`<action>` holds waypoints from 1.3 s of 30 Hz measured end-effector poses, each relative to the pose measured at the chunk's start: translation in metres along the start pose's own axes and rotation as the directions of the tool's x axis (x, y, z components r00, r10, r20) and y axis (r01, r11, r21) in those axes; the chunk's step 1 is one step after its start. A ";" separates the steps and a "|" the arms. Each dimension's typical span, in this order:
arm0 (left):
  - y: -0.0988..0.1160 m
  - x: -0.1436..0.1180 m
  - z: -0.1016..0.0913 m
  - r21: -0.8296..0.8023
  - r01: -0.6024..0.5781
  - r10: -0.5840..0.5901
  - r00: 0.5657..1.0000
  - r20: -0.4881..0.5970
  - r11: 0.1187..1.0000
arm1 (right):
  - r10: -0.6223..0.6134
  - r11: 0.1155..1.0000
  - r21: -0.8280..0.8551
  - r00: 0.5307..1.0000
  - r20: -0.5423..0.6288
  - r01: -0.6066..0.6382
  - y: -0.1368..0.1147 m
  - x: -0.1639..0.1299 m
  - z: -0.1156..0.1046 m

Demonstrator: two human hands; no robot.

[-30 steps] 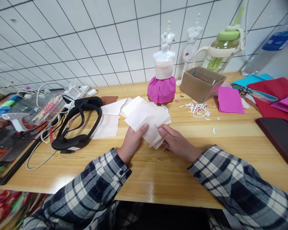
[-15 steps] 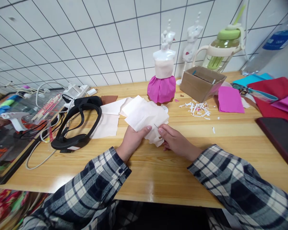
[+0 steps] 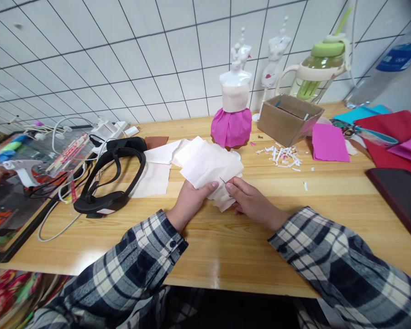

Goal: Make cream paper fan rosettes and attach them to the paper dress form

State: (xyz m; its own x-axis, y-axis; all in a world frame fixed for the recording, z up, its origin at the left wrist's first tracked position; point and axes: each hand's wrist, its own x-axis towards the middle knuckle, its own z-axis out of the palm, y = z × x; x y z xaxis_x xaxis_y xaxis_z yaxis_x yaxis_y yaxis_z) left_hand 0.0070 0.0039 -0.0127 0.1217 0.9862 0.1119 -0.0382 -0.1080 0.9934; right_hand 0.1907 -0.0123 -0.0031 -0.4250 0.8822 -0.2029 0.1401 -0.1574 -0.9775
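Observation:
A crumpled piece of cream cloth (image 3: 207,164) lies on the wooden table (image 3: 226,237) in front of me. My left hand (image 3: 192,201) pinches its near edge between thumb and fingers. My right hand (image 3: 250,203) grips the same edge just to the right and holds a thin needle (image 3: 222,181) whose tip pokes up from the cloth. The two thumbs almost touch. Behind the cloth stands a small white mannequin (image 3: 233,107) in a cream top and magenta skirt.
A black headset (image 3: 111,176) and flat cream cloth pieces (image 3: 154,176) lie to the left, with cables and a glue gun (image 3: 18,169) beyond. A cardboard box (image 3: 289,119), paper scraps (image 3: 282,157), pink and red sheets (image 3: 329,144), a jug (image 3: 320,68) and a dark tablet (image 3: 400,196) sit right.
The cloth has been gathered slightly toward my hands, and my thumbs have drawn closer together. The needle stays at the same spot.

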 end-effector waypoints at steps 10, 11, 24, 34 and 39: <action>0.003 -0.002 0.003 -0.007 0.008 -0.008 1.000 0.000 1.000 | 0.016 1.000 -0.006 1.000 -0.009 -0.016 -0.001 0.000 0.000; 0.003 -0.002 0.003 -0.011 0.008 -0.008 1.000 0.004 1.000 | 0.014 1.000 -0.005 1.000 -0.009 -0.014 -0.001 0.000 0.000; 0.000 -0.001 0.000 -0.036 -0.040 0.039 0.999 -0.028 0.999 | -0.001 0.995 -0.098 1.000 -0.012 0.000 -0.002 0.001 -0.001; -0.003 0.000 0.000 -0.042 0.011 -0.014 0.997 -0.081 0.999 | -0.020 0.995 -0.094 1.000 0.014 0.021 0.003 0.000 -0.001; -0.001 -0.002 0.001 -0.077 -0.002 -0.003 0.998 -0.070 0.997 | -0.021 0.998 -0.057 0.999 0.028 0.023 0.003 0.000 0.000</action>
State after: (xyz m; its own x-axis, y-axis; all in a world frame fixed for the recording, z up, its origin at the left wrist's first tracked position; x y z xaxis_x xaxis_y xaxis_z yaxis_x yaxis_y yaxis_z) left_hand 0.0075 0.0020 -0.0140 0.0520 0.9929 0.1068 -0.1144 -0.1004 0.9884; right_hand 0.1911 -0.0132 -0.0060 -0.4527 0.8726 -0.1835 0.1809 -0.1117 -0.9771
